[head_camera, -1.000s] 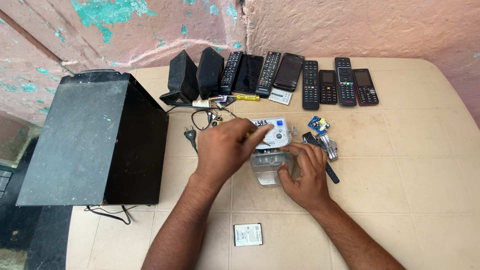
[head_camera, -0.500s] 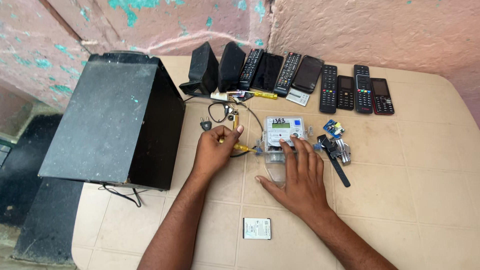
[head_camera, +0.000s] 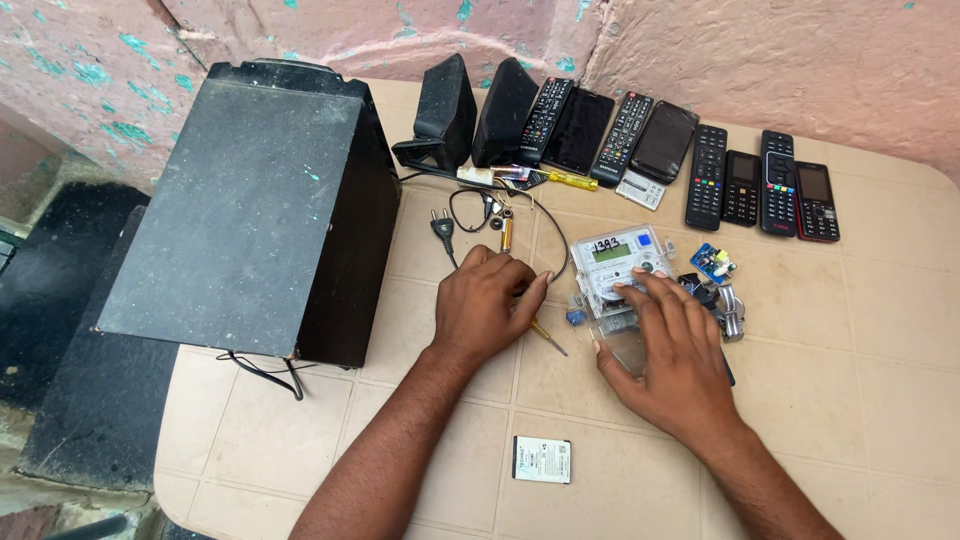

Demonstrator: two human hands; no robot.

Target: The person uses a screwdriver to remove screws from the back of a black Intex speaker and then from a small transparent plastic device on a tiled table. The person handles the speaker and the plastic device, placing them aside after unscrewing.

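2 hands on table (head_camera: pixel 860 400), working at a clear-cased meter.
Left hand (head_camera: pixel 482 305) curled shut on small screwdriver (head_camera: pixel 545 335); right hand (head_camera: pixel 672 352) flat, open, pressing meter (head_camera: pixel 612 262), grey face, green display, mid-table; remotes (head_camera: pixel 708 176) beyond.

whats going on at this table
A person is working on a clear-cased electric meter on a beige table. The right hand lies flat over the meter's lower part, and the left hand is closed on a small yellow-handled screwdriver beside it. A big black speaker box stands to the left, and remotes and phones line the wall.
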